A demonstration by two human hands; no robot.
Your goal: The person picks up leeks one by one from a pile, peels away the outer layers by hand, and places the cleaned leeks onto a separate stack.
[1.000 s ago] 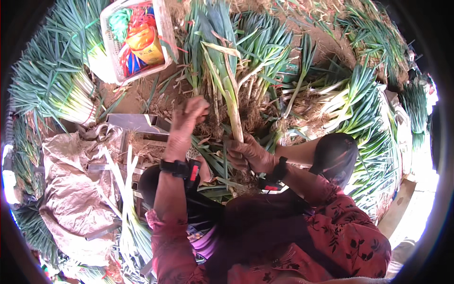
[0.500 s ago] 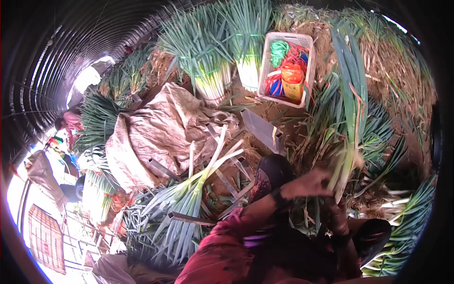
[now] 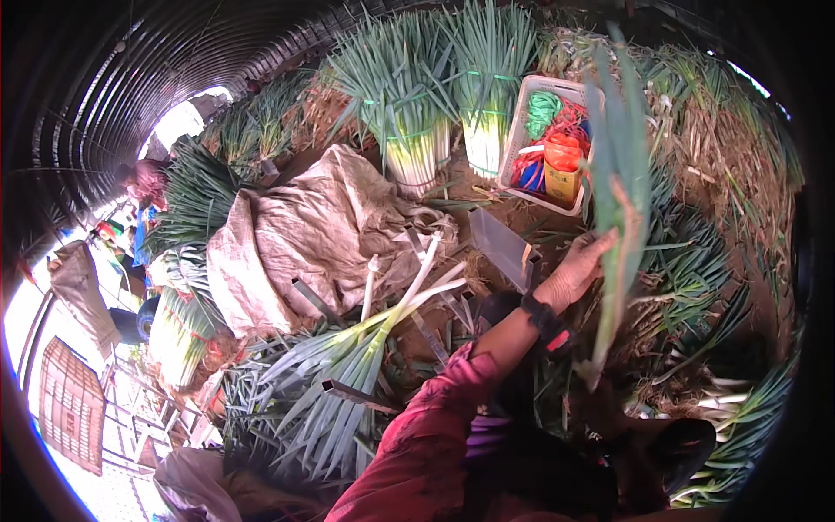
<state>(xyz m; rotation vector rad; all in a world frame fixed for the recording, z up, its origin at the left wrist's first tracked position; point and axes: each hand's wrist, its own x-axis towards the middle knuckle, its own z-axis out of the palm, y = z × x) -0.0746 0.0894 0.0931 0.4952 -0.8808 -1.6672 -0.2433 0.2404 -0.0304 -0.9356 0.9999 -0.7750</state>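
Leek [image 3: 621, 217], single, long and blurred, tilts slightly off upright in front of the right edge of the white crate [image 3: 516, 130], its green top rising past the crate and its pale end hanging well below it; I have the left hand [image 3: 571, 271] just below the crate, its fingertips against the leek's left edge, though I cannot tell whether they are clamped on it or only touching; the right hand [image 3: 600, 409] sits in dark shadow farther below the crate, close by the pale end, and I cannot make out whether its fingers are apart or together; inside the crate I see a green cord bundle [image 3: 544, 111], red strips and an orange-and-yellow container [image 3: 563, 170]; left of the crate two tied leek bundles [image 3: 489, 117] stand upright, leaves uppermost; a grey metal piece [image 3: 497, 245] lies between the crate and the left forearm; down and left of the crate I get a crumpled brown sack [image 3: 300, 248], and below that loose leeks [image 3: 361, 352] lie fanned out with their pale ends toward the crate; leafy leeks [image 3: 691, 257] heap up right of and below it.
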